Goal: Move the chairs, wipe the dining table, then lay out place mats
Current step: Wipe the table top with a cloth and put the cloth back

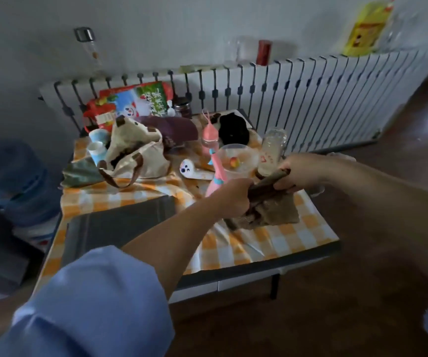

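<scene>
Above the checked counter (285, 240), my left hand (233, 199) and right hand (300, 173) grip the brown cloth (277, 215) along its top edge, which looks soft and limp below my fingers.

Head-high, steeply down, near table (298, 254)

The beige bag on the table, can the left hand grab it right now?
Probably not yet. The left hand grips the brown cloth together with the right hand, so it is busy. The beige bag lies close, with only checked tablecloth between, so once it lets go, likely yes.
</scene>
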### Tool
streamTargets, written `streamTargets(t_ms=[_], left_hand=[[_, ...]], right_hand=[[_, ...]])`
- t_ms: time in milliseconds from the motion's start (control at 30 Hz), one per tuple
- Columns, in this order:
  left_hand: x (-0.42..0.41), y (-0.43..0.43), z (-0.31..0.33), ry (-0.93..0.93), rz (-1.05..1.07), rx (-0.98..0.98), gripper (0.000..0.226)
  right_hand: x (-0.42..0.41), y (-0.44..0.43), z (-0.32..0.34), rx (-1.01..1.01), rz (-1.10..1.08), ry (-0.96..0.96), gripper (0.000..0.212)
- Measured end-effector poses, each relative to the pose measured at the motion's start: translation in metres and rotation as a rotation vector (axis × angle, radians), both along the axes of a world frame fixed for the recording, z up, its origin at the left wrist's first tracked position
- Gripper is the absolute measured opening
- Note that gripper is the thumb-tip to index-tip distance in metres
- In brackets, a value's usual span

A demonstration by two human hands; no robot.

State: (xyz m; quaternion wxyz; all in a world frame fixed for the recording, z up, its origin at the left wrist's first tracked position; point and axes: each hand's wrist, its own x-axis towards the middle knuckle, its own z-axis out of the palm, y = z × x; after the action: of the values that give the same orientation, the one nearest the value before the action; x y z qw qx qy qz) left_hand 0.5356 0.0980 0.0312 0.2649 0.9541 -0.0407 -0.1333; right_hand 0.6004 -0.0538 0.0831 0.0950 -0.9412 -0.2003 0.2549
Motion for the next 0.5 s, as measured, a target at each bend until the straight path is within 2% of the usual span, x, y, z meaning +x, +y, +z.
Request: streamTargets(t_ms=[167,267,367,500], left_hand=[[0.042,-0.051,-0.029,-0.083,-0.043,0.039,0.028],[0.052,-0.071,-0.066,0.096,-0.147,0.022,0.034],[0.047,-0.084,-0.102,0.343,-0.267,0.069,0.046],[0.046,-0.080,-0.104,0.292,-0.367,0.152,0.049]], right_hand=[[0.039,-0.053,-0.030,0.026,-0.037,-0.100,0.022],[0.044,-0.081,-0.061,-0.079,-0.026,-0.068,0.018],[0.039,-0.097,-0.095,-0.207,-0.013,0.108,0.041],[0.041,-0.089,-0.098,-0.124,-0.046,0.101,0.040]])
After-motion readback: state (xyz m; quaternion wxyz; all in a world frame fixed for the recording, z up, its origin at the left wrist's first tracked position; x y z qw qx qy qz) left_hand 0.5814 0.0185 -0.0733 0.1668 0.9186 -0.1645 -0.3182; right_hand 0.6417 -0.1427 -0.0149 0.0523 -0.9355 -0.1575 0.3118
